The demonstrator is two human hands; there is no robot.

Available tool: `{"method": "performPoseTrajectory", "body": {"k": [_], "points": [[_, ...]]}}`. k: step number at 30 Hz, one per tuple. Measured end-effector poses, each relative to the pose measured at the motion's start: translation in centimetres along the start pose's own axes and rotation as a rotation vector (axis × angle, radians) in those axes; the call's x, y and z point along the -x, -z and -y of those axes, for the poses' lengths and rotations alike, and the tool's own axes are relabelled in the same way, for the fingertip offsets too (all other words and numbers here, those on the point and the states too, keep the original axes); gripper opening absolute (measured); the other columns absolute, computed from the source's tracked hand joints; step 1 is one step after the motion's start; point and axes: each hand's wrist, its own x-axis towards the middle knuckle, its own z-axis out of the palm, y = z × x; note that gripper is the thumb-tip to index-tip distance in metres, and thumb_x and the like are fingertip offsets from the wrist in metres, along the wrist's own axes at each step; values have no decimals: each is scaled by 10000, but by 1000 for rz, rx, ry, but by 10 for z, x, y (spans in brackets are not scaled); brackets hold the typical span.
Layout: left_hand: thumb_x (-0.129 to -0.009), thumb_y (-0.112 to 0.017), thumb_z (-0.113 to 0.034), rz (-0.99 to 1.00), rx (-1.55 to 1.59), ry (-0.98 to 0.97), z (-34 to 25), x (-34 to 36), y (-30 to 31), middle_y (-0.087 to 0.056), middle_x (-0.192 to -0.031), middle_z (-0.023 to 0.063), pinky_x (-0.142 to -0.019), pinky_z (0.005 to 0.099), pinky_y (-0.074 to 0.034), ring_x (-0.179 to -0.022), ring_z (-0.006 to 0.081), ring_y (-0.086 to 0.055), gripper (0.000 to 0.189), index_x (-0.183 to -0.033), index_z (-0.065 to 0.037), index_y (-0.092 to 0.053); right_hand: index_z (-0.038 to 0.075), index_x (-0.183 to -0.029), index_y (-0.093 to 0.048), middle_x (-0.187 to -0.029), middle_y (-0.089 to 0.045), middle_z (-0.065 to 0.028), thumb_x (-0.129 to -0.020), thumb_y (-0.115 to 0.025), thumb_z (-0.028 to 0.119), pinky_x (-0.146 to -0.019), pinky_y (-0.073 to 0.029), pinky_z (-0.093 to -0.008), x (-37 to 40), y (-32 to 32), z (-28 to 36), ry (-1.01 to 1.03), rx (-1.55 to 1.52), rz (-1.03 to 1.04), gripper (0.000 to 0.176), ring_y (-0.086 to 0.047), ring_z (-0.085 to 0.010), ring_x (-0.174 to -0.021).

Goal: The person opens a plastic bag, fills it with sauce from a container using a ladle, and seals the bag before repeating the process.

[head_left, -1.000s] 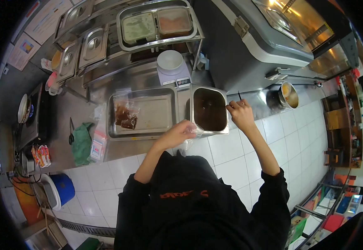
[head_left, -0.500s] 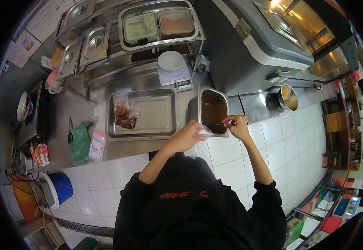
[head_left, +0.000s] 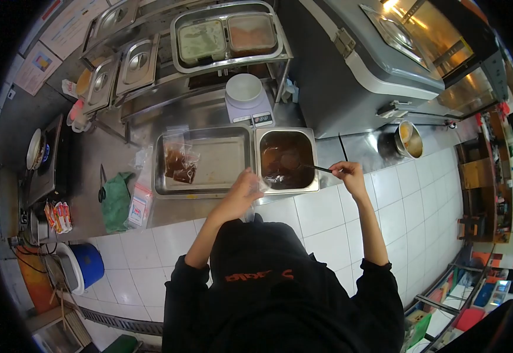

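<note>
Right hand: fingers pinching the handle end of a ladle, whose bowl sits left of them in brown liquid inside a deep steel pan. Left hand: fingers pinching a clear plastic bag at the pan's near-left corner; whether its mouth gapes, cannot tell. Filled brown packets beyond, left of those fingers. Step looks like scooping; lifting would call for a level bowl.

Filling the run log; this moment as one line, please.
left hand: holding clear bag; right hand: holding ladle inside pan; pan: brown liquid; tray: filled bags
</note>
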Motion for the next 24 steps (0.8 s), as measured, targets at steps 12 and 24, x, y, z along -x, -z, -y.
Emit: {"method": "performPoseTrajectory", "body": {"k": [12,24], "points": [[-772,-555,34,-168,256,-278,-29,-39,-8,-460,-1105,142,-936,329,-342,-1099,225,-440,474,-1170,-21,-304,-11,-791,-666,-645,-576,15,-704,-633,5,-544,-338,-180,5,60,93,180,-131,-193,94,-434,-39,-575],[-778,-570,-2,-186,306,-404,-42,-72,-24,-450,-1100,130,-915,327,-366,-1076,220,-449,501,-1197,-27,-297,-2,-847,-650,-749,-609,-8,-750,-628,42,-637,-356,-166,28,109,180,311,-160,-209,109,-500,-56,-690]]}}
